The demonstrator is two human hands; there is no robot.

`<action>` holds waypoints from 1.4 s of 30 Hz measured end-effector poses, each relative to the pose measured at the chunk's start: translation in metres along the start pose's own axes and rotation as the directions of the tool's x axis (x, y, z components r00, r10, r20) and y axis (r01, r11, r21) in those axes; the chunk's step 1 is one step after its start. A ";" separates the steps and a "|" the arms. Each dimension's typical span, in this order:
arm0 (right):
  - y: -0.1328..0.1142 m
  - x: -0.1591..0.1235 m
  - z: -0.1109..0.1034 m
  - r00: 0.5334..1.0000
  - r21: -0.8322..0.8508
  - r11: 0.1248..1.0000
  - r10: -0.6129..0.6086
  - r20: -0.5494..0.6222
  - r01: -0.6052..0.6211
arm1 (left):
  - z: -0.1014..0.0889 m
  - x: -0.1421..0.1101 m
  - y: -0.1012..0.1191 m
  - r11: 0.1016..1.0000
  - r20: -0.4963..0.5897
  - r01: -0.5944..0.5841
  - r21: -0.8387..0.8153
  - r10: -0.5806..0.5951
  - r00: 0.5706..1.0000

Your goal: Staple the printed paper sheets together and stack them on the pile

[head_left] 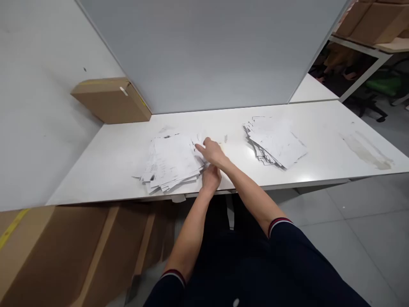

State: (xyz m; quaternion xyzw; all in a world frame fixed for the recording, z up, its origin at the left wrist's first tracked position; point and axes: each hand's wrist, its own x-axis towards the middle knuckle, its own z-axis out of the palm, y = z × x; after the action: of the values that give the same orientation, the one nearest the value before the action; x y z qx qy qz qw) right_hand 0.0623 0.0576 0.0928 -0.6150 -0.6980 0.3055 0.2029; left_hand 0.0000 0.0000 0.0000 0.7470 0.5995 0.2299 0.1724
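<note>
A messy stack of printed white papers (171, 162) lies on the white table (319, 145), left of centre. My right hand (213, 152) reaches across to the stack's right edge, fingers closed on the paper edges there. My left hand (210, 179) sits just below it at the table's front edge, partly under the right wrist; its fingers are hidden. A second stack of papers (275, 140) lies apart to the right.
A cardboard box (111, 100) sits at the table's back left against the wall. A grey partition (211, 55) stands behind the table. More cardboard boxes (64, 251) are on the floor at left. A shelf with boxes (370, 21) is at the far right.
</note>
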 end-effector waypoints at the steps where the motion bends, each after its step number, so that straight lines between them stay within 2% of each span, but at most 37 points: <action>1: 0.012 -0.005 -0.009 0.999 -0.019 1.000 0.007 -0.034 -0.008 | 0.000 -0.001 0.000 0.999 0.003 0.009 0.037 -0.009 1.000; 3: 0.045 -0.015 -0.031 0.989 -0.104 0.993 0.035 -0.146 -0.050 | 0.002 -0.002 0.000 0.996 0.008 0.005 0.090 -0.006 1.000; 4: 0.064 -0.020 -0.042 0.968 -0.174 0.980 0.057 -0.243 -0.101 | 0.002 -0.002 0.000 0.995 0.007 -0.004 0.100 0.004 1.000; 6: 0.101 -0.027 -0.065 0.898 -0.296 0.927 0.085 -0.431 -0.229 | 0.002 -0.002 0.001 0.996 0.000 -0.015 0.091 0.015 1.000; 7: 0.119 -0.029 -0.074 0.875 -0.336 0.901 0.090 -0.476 -0.276 | 0.002 -0.002 0.001 0.997 -0.002 -0.011 0.082 0.011 1.000; 9: 0.146 -0.031 -0.086 0.861 -0.374 0.864 0.121 -0.495 -0.337 | 0.001 -0.002 0.001 0.997 -0.003 0.007 0.072 -0.007 1.000; 12: 0.168 -0.031 -0.087 0.869 -0.372 0.842 0.205 -0.450 -0.391 | 0.000 -0.002 0.002 0.996 0.001 0.019 0.090 -0.019 1.000; 17: 0.173 -0.030 -0.078 0.846 -0.301 0.849 0.268 -0.460 -0.433 | -0.001 -0.003 0.003 0.993 0.001 0.020 0.116 -0.020 1.000; 24: 0.176 -0.034 -0.086 0.863 -0.238 0.878 0.298 -0.407 -0.416 | -0.004 -0.004 0.008 0.986 0.038 0.043 0.161 -0.050 0.998; 28: 0.176 -0.033 -0.085 0.857 -0.248 0.870 0.299 -0.420 -0.426 | -0.004 -0.004 0.007 0.987 0.035 0.045 0.151 -0.051 0.998; 38: 0.180 -0.029 -0.085 0.832 -0.190 0.882 0.306 -0.462 -0.430 | 0.000 -0.004 0.005 0.999 -0.031 0.029 0.022 -0.028 0.999; 42: 0.180 -0.030 -0.088 0.831 -0.262 0.868 0.253 -0.496 -0.421 | 0.000 -0.003 0.001 0.994 -0.077 0.012 -0.107 -0.020 0.997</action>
State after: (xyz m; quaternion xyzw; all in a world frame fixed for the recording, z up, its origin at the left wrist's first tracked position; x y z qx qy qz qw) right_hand 0.2568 0.0542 0.0381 -0.8100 -0.5545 0.0545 0.1828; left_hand 0.0005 -0.0030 0.0005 0.7224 0.5987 0.2888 0.1904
